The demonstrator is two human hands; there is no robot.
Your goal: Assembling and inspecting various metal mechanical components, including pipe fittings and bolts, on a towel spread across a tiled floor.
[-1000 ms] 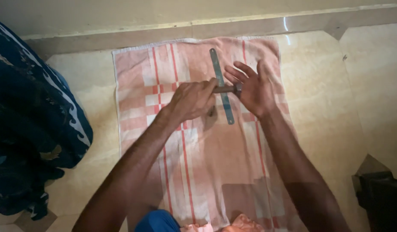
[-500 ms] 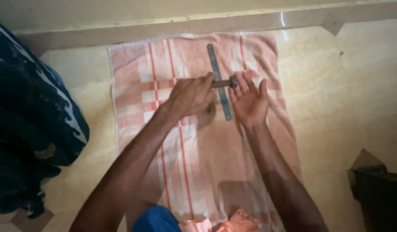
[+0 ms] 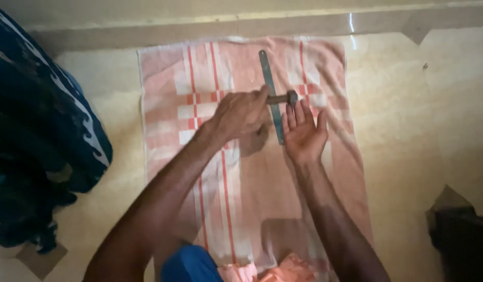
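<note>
On tiled floor lies a pink towel [image 3: 236,209]; near its far edge the left hand [image 3: 241,112] grips a hammer [image 3: 283,97] over a metal strip [image 3: 272,94], and the right hand [image 3: 303,133] rests open beside it.

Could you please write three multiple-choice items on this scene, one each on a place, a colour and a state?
1. Where does the metal strip lie?
A. on the towel
B. on the bare floor
C. on the blue cloth

2. What colour is the towel?
A. green
B. pink with red and white stripes
C. black

3. How is the right hand?
A. closed in a fist
B. gripping the hammer
C. open, palm up

Answers:
1 A, the strip rests on the towel's upper half.
2 B, pink cloth with red and white stripes shows around the arms.
3 C, its fingers are spread beside the strip, while the left hand holds the hammer.
</note>
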